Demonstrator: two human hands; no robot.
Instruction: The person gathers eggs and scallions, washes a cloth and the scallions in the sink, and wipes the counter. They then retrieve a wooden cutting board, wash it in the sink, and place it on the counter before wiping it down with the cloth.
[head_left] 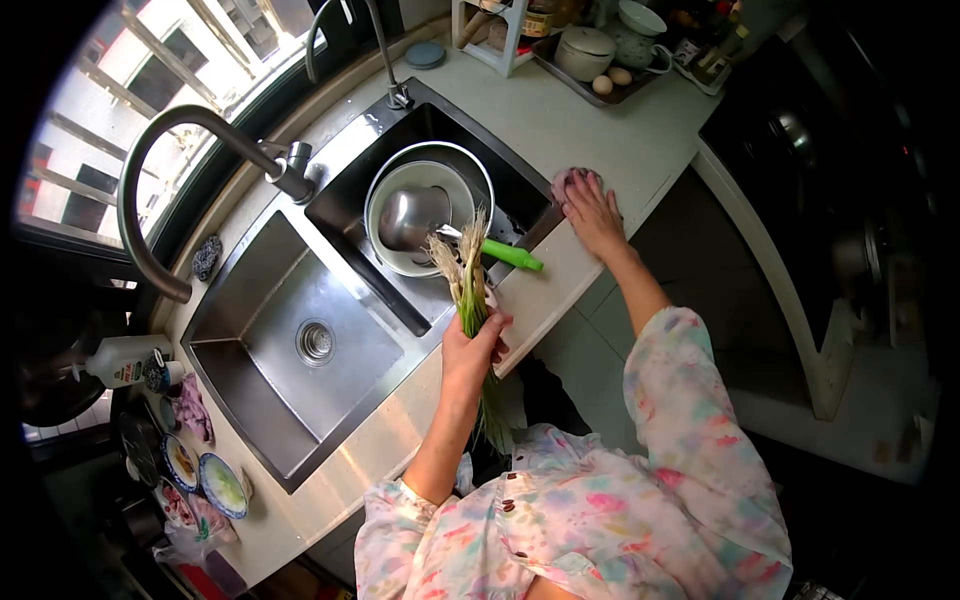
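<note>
Left fingers (496,327) grip scallions (468,310) | roots toward sink (355,290) | axis apparently upright

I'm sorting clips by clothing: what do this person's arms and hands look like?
The left hand and right hand are bare, no gloves. The left sleeve and right sleeve are loose and pale, blotched with pink, blue-green and yellow, and end well short of the wrists.

left hand (477,348) grips scallions (469,295), right hand (594,215) touches cloth (560,186).
</note>
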